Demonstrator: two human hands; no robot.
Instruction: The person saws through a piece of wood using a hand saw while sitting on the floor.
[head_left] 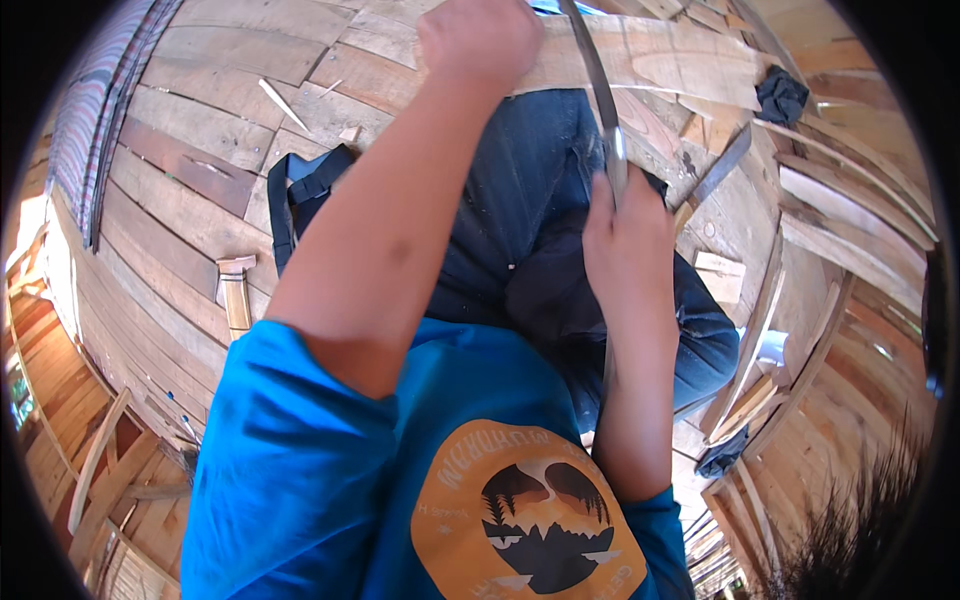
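Note:
A pale wooden board lies across the top of the view, beyond my knees. My left hand is closed on its left end, fingers curled and slightly blurred. My right hand grips a knife, the thumb lying along it. The long, narrow, dark blade points away from me and crosses over the board. Whether its edge touches the wood cannot be made out. The palm and forearm hide much of the handle. Both arms reach over my dark trousers.
A second blade with a wooden handle lies on the plank floor at right. Nearby are a crumpled black cloth, curved wood strips and small offcuts. Black straps rest left of my legs; striped fabric hangs far left.

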